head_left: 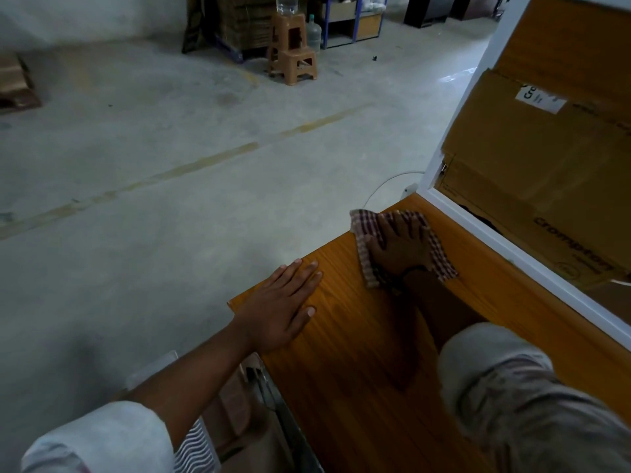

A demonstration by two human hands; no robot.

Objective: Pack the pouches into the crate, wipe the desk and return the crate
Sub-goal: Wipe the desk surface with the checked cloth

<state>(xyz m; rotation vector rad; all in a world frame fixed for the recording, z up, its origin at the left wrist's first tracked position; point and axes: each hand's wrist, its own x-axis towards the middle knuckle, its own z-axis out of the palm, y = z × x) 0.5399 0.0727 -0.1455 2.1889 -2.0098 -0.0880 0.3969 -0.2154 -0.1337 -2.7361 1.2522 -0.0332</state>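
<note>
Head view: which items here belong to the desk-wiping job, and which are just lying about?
Job:
checked cloth, spread on the desk
right hand, pressing flat on the cloth
left hand, flat on the desk

Lying about:
cardboard box
stacked stools
water jug
shelf rack

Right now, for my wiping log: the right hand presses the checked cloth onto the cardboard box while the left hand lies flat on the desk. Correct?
No. The head view shows the right hand pressing the checked cloth onto the desk, not the cardboard box. The left hand does lie flat on the desk.
</note>
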